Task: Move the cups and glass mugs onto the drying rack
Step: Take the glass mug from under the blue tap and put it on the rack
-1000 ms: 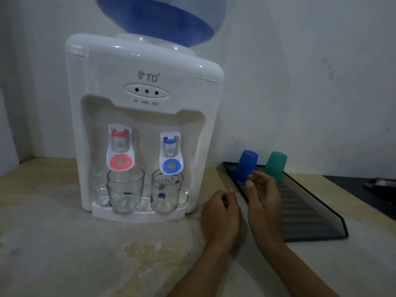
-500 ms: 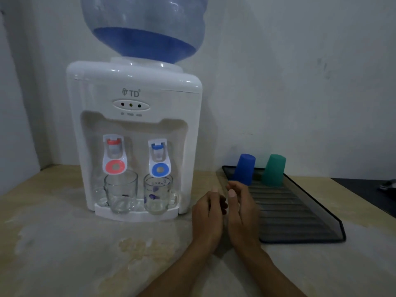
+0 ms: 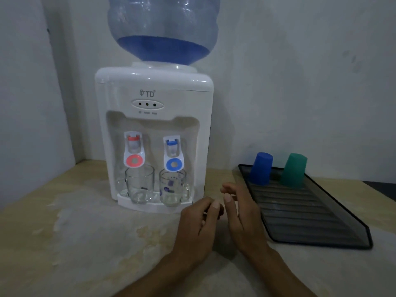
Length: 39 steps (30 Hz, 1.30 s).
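Two glass mugs stand on the dispenser's drip tray: a plain mug [image 3: 139, 184] under the red tap and a mug with blue prints [image 3: 174, 188] under the blue tap. A blue cup [image 3: 261, 168] and a green cup [image 3: 293, 170] sit upside down at the far end of the dark ribbed drying rack [image 3: 304, 217]. My left hand [image 3: 197, 228] and my right hand [image 3: 240, 215] hover close together above the counter, between the dispenser and the rack. Both hold nothing, fingers loosely curled and apart.
A white water dispenser [image 3: 154, 99] with a blue bottle [image 3: 164, 28] on top stands against the wall. The stained beige counter [image 3: 85, 243] stretches to the left and front. A dark surface [image 3: 383, 187] begins at the far right.
My right hand has drawn back from the blue cup on the rack towards my left hand. The camera has pulled back and tilted up, showing more of the bottle.
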Tool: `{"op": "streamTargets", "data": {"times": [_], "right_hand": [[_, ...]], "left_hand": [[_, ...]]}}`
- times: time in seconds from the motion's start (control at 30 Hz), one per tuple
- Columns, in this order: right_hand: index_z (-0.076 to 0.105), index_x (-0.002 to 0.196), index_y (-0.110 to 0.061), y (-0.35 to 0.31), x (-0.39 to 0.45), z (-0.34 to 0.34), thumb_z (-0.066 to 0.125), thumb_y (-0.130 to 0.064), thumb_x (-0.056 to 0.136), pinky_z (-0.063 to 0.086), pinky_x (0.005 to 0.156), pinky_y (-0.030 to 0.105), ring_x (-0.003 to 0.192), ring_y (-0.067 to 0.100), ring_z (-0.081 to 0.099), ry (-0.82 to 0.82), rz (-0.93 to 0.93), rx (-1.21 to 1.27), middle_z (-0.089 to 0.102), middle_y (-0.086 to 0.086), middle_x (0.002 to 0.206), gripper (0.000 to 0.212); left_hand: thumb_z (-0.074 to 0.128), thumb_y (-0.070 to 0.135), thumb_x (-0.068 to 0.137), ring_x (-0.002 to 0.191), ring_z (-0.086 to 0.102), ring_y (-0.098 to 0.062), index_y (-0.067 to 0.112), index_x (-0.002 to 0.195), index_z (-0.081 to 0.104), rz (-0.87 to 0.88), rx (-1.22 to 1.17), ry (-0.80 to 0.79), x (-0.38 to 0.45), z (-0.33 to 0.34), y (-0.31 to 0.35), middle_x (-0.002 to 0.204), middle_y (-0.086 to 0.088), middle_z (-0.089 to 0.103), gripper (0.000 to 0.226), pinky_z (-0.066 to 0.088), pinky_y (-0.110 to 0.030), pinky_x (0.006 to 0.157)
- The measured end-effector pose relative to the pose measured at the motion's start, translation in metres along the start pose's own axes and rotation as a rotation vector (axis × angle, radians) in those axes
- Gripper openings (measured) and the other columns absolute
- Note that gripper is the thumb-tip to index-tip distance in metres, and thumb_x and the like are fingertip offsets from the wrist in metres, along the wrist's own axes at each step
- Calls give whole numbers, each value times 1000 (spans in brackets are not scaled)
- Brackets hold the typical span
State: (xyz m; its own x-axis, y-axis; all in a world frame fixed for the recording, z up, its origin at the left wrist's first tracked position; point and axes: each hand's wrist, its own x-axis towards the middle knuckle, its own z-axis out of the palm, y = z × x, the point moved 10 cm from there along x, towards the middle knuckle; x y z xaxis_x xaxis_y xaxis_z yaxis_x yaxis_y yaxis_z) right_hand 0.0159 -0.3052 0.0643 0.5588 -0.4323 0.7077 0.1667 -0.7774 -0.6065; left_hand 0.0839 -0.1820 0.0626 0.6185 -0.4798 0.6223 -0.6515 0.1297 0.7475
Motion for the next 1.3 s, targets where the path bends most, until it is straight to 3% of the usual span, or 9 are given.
{"op": "streamTargets", "data": {"times": [0.13, 0.23, 0.37, 0.5, 0.67, 1.03, 1.3], "right_hand": [[58, 133, -22, -2, -1, 6, 40, -43, 105, 47, 97, 16, 116, 2, 60, -53, -20, -32, 65, -9, 123, 39], [58, 132, -24, -6, -1, 6, 39, -46, 104, 47, 96, 16, 116, 0, 60, -61, -26, -43, 65, -10, 123, 41], [61, 130, -21, -9, -1, 6, 39, -45, 104, 46, 94, 12, 114, -2, 60, -58, -40, -57, 66, -9, 122, 42], [63, 129, -17, -12, -1, 7, 38, -43, 104, 47, 92, 12, 112, -3, 61, -59, -45, -58, 67, -6, 120, 44], [64, 127, -14, -14, 0, 4, 37, -45, 104, 48, 90, 11, 110, -3, 62, -40, -46, -57, 69, -5, 116, 47], [66, 121, -15, -15, 0, 9, 42, -41, 103, 46, 85, 7, 104, -3, 63, -60, -60, -86, 69, -6, 109, 39], [68, 114, -17, -20, 0, 12, 50, -29, 104, 47, 81, 9, 97, -2, 63, -87, -95, -118, 69, -8, 101, 23]], "left_hand": [[49, 32, 101, 79, 65, -10, 15, 88, 70, 141, 117, 160, -5, -39, 10, 80, 6, 68, 30, 49, -13, 71], [53, 24, 99, 86, 60, -8, 12, 99, 66, 198, 195, 325, -2, -63, 16, 91, 2, 65, 19, 47, -12, 79], [61, 23, 94, 113, 58, -19, 2, 120, 62, 219, 251, 503, 0, -89, 16, 119, -8, 62, 34, 48, -24, 100], [68, 19, 89, 128, 53, -29, 0, 133, 54, 150, 301, 582, 2, -106, 3, 133, -15, 56, 50, 47, -42, 109], [62, 24, 93, 129, 52, -16, 14, 140, 46, 28, 220, 498, 9, -100, -19, 137, -3, 55, 51, 52, -45, 107], [64, 33, 92, 139, 49, -20, 14, 148, 43, -60, 236, 417, 12, -86, -28, 150, -4, 50, 62, 52, -43, 111], [75, 18, 90, 137, 49, -22, 17, 149, 42, -109, 316, 367, 12, -81, -38, 149, -4, 51, 68, 52, -46, 110]]}}
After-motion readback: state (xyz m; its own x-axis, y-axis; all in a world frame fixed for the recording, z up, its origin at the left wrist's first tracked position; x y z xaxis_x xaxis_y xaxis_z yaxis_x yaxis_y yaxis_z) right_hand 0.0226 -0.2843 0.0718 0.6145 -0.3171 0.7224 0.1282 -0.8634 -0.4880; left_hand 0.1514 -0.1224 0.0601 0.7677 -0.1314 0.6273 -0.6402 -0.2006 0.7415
